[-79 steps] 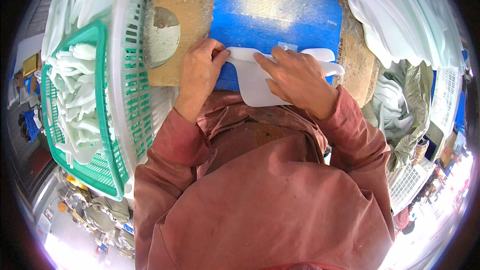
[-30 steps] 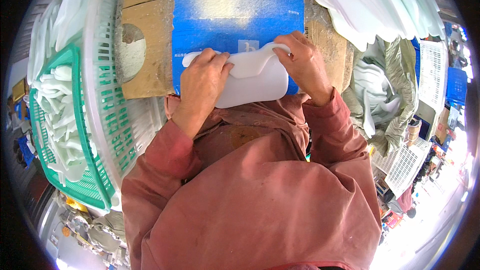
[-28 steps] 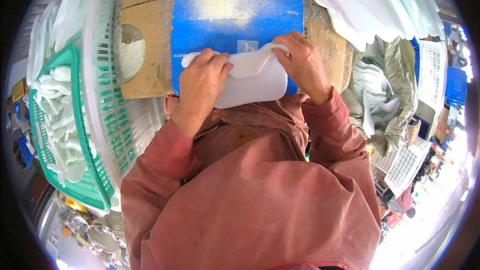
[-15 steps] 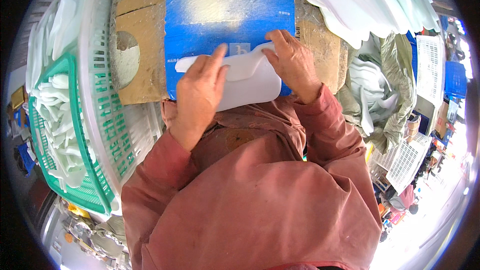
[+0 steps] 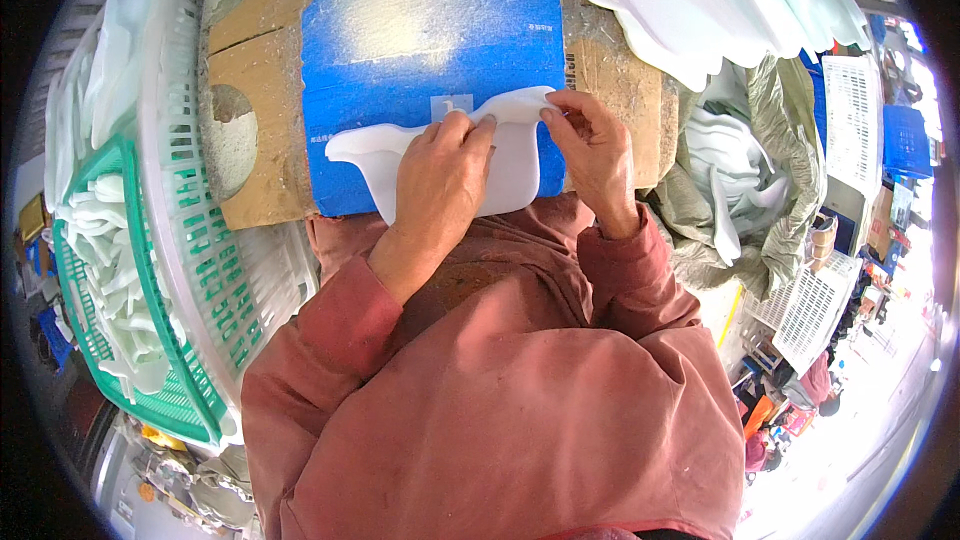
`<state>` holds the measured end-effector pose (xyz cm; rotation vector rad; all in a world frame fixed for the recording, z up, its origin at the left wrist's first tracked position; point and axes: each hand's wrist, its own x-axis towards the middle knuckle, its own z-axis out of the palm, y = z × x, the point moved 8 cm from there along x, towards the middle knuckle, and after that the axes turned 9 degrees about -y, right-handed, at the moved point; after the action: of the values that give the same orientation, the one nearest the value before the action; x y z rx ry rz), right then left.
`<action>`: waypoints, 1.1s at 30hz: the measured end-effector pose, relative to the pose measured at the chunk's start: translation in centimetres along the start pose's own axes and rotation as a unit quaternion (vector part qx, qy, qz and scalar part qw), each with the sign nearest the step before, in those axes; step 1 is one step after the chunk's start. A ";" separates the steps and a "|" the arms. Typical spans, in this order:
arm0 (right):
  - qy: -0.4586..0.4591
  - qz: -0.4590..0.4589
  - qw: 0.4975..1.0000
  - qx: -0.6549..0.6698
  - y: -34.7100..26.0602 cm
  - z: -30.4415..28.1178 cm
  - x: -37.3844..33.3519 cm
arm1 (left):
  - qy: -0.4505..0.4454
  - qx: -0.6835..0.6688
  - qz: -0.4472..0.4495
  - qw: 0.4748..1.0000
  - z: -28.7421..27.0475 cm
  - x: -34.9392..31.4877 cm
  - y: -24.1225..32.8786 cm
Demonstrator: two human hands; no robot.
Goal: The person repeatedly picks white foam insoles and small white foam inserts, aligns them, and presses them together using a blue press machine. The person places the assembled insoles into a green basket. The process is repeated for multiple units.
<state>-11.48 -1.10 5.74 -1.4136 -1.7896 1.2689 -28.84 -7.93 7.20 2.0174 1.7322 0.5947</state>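
Observation:
A thin white sheet piece with a wavy upper edge (image 5: 515, 162) lies over the near part of a blue panel (image 5: 430, 55); its material I cannot make out. My left hand (image 5: 440, 180) is closed on the middle of its upper edge, fingers curled over. At the raised right end, my right hand (image 5: 595, 145) pinches the edge between thumb and fingers. The piece's left tip sticks out free past my left hand. Part of its middle is hidden behind that hand.
Dusty brown cardboard (image 5: 262, 105) surrounds the panel. On the left stand a white slotted crate (image 5: 168, 130) and a green basket (image 5: 146, 240) with white offcuts. Large white sheets (image 5: 720, 0) are stacked at far right, above a grey-green sack (image 5: 800, 175) holding white pieces.
My left hand has moved right along the piece, its fingers closing over the upper edge. The piece's left part now hangs down more. My right hand stays at the right end.

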 end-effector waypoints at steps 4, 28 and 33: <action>0.009 0.033 0.999 0.037 1.5 -0.3 0.4 | -0.014 -0.012 -0.012 1.000 0.0 0.2 0.0; -0.002 -0.021 0.992 -0.128 0.5 -0.6 3.0 | -0.013 -0.011 -0.003 1.000 0.1 0.2 -0.3; -0.064 0.031 0.987 -0.147 1.1 -0.8 3.8 | -0.005 -0.027 -0.017 0.999 -0.1 0.2 -0.4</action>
<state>-11.55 2.76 4.59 -1.5856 -2.1036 1.1868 -29.17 -7.66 7.03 1.9466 1.7225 0.6127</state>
